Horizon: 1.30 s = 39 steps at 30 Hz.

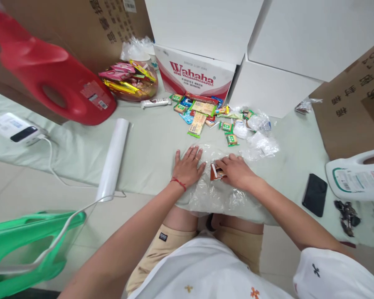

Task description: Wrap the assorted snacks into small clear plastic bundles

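Note:
A clear plastic bag (205, 195) is spread on the cloth-covered table in front of me. My left hand (188, 167) lies flat with fingers spread on the bag's left side. Over its right part, my right hand (236, 171) has its fingers closed on a small brown snack packet (216, 171), partly hidden by the fingers. Just beyond the hands is a pile of wrapped snacks (203, 109), with several green-and-clear packets among them. Crumpled clear plastic (262, 143) lies to the right of the pile.
A red jug (59, 79), a basket of snacks (143, 89) and a white roll (114, 160) are on the left. Behind stands a Wahaha carton (193, 77). To the right are a black phone (314, 194), keys (347, 216) and a white bottle (355, 176).

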Motion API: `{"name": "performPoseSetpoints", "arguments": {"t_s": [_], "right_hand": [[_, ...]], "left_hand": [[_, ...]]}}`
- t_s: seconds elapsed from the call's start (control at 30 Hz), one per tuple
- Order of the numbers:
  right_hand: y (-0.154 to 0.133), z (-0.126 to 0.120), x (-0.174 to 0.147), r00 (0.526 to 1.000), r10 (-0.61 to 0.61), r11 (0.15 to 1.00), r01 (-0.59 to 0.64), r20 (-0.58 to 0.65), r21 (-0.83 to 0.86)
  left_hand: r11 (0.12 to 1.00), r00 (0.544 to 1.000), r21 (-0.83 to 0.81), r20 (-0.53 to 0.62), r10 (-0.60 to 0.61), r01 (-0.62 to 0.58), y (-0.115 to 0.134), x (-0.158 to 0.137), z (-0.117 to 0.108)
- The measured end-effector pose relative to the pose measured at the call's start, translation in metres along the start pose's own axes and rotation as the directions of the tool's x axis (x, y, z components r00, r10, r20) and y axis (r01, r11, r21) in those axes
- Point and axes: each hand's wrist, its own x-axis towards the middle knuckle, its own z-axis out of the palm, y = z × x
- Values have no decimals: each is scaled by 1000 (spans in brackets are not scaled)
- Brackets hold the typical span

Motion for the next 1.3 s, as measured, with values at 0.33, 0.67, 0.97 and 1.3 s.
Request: {"name": "performPoseSetpoints", "arguments": {"t_s": [0.33,0.67,0.97,1.3], "right_hand": [[6,10,-8,997,-16,985,28,-76,167],[68,-2,74,773,624,779,-604,-114,166],[72,14,73,688,721,683,-683,-88,257],[54,-20,-4,772,512,859,-465,-375,216]], "left_hand": [[1000,1000,-9,-17,9,-9,-2,-1,3],[998,999,-56,-38,-5,3,-6,-3,-4],[998,998,-61,-65,-4,0,-8,-2,-2],[994,994,-111,-110,-15,3,-9,0,3]]}}
